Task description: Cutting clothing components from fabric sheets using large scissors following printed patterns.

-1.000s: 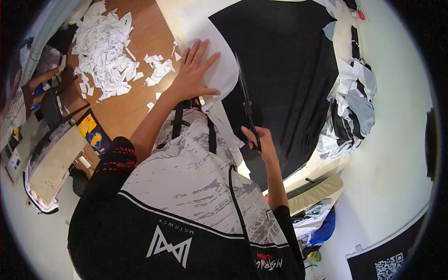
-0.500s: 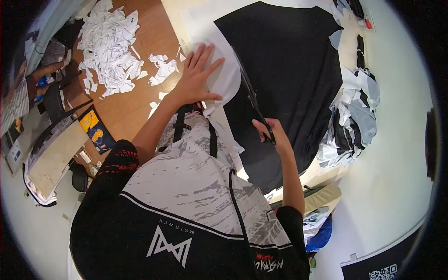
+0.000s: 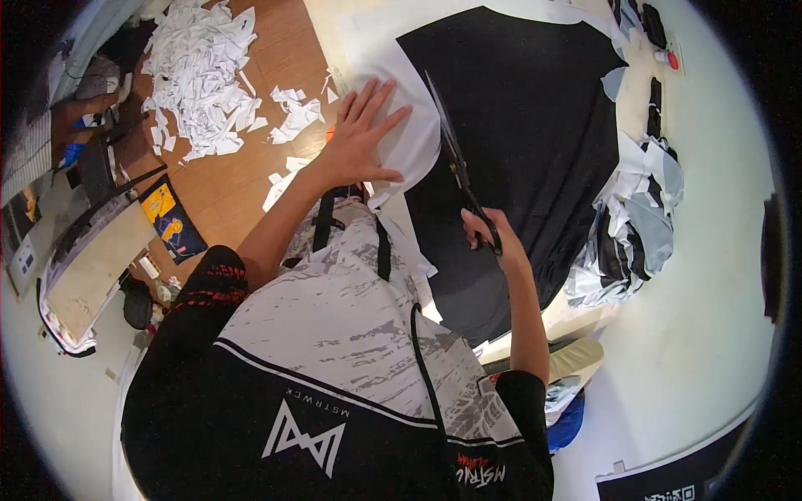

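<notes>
My left hand (image 3: 361, 138) lies flat with spread fingers on a white sheet (image 3: 417, 125) along the left side of a large black fabric piece (image 3: 535, 142). The white sheet has a rounded edge beside the black. A pair of black-handled scissors (image 3: 455, 159) is in my right hand (image 3: 497, 238), with the fingers round the handles. Their blades point away from me, over the black fabric close to the white sheet's curved edge. The blades look nearly closed. Whether they touch the cloth is unclear.
A heap of white scraps (image 3: 200, 79) covers part of the brown floor to the left, with smaller scraps (image 3: 296, 115) nearer the table. Bundled grey, black and white cloth (image 3: 635, 221) sits at the table's right edge. A red-and-black item (image 3: 672, 60) lies at the far right.
My right hand and the scissors have shifted slightly, and the blades now lie a little farther over the black fabric. My left hand stays spread on the white sheet. The whole view has shifted slightly.
</notes>
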A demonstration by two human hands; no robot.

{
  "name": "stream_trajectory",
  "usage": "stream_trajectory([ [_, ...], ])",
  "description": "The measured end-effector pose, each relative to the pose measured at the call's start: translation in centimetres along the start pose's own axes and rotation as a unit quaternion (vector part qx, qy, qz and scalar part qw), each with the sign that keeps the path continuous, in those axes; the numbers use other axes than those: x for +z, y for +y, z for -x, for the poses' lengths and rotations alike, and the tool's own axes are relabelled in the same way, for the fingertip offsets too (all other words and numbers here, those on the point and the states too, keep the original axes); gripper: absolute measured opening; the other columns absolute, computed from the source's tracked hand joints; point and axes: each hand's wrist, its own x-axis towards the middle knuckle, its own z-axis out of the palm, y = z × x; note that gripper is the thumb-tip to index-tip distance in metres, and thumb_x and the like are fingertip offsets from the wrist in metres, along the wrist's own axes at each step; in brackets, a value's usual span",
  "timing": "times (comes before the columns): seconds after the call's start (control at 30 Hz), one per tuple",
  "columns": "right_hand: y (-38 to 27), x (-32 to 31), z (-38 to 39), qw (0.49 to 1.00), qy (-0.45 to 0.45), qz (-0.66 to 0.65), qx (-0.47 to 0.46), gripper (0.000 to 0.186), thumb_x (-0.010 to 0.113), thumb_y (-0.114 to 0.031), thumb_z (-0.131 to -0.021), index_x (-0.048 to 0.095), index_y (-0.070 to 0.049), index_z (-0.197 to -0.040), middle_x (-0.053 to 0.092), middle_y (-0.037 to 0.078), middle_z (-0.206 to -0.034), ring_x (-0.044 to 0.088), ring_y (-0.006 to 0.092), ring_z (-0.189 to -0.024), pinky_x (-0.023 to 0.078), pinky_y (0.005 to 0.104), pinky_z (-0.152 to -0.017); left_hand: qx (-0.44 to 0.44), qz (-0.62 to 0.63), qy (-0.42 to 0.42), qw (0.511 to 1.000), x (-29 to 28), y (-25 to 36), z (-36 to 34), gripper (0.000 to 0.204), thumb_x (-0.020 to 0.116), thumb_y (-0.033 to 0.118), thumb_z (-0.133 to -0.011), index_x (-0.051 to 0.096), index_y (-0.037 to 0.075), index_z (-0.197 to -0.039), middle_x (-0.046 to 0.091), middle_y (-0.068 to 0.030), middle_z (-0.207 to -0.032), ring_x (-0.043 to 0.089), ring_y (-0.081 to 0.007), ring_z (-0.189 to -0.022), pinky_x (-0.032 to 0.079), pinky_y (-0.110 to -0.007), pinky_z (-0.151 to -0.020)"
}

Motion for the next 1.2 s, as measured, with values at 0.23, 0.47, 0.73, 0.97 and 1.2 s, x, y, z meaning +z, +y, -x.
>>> stream_trajectory([
  [0.23,-0.4,0.1,-0.2,0.994,0.055,0.092,0.035,0.045,0.081,-0.038,-0.096,0.058,-0.013,-0.066,0.053,-0.004,-0.059,0.052,0.0073,-0.053,0.037,0.0261,-0.054,-0.007,-0.004,-0.009,1.000,0.1,0.0,0.1,0.117,0.084,0.075,-0.066,0.045,0.025,-0.164,0.016,-0.0163,-0.178,0.008,-0.0402,-0.165,0.006,-0.061,-0.130],
  [0.47,-1.7,-0.5,-0.3,0.996,0.056,0.065,0.026,0.044,0.087,-0.046,-0.089,0.067,-0.011,-0.070,0.053,-0.004,-0.060,0.051,0.0062,-0.056,0.035,0.0262,-0.056,-0.012,0.001,-0.014,1.000,-0.6,0.7,-0.5,0.117,0.089,0.067,-0.063,0.044,0.025,-0.163,0.014,-0.0154,-0.178,0.007,-0.0393,-0.165,0.007,-0.060,-0.131],
  [0.73,-5.2,0.2,-2.4,0.994,0.054,0.095,0.018,0.047,0.088,-0.047,-0.088,0.066,-0.009,-0.069,0.054,-0.004,-0.060,0.051,0.0067,-0.055,0.035,0.0264,-0.055,-0.010,-0.006,-0.025,1.000,-0.6,0.2,-0.1,0.117,0.080,0.079,-0.069,0.043,0.022,-0.164,0.015,-0.0174,-0.178,0.008,-0.0410,-0.165,0.007,-0.062,-0.130],
  [0.97,-6.5,-0.5,-2.8,0.988,0.044,0.141,0.037,0.050,0.082,-0.048,-0.093,0.060,-0.012,-0.066,0.054,-0.003,-0.059,0.053,0.0075,-0.054,0.036,0.0254,-0.054,-0.016,-0.007,-0.027,0.999,-0.9,0.7,-0.3,0.117,0.082,0.077,-0.067,0.044,0.020,-0.163,0.015,-0.0185,-0.178,0.007,-0.0414,-0.165,0.008,-0.062,-0.129],
  [1.2,-8.6,-1.0,-4.7,0.991,0.014,0.134,-0.005,0.053,0.079,-0.049,-0.095,0.057,-0.012,-0.065,0.053,-0.004,-0.060,0.054,0.0067,-0.057,0.038,0.0251,-0.056,-0.017,0.004,-0.034,0.999,-1.3,1.2,-0.6,0.119,0.084,0.074,-0.064,0.044,0.020,-0.163,0.015,-0.0187,-0.178,0.006,-0.0420,-0.165,0.008,-0.062,-0.129],
])
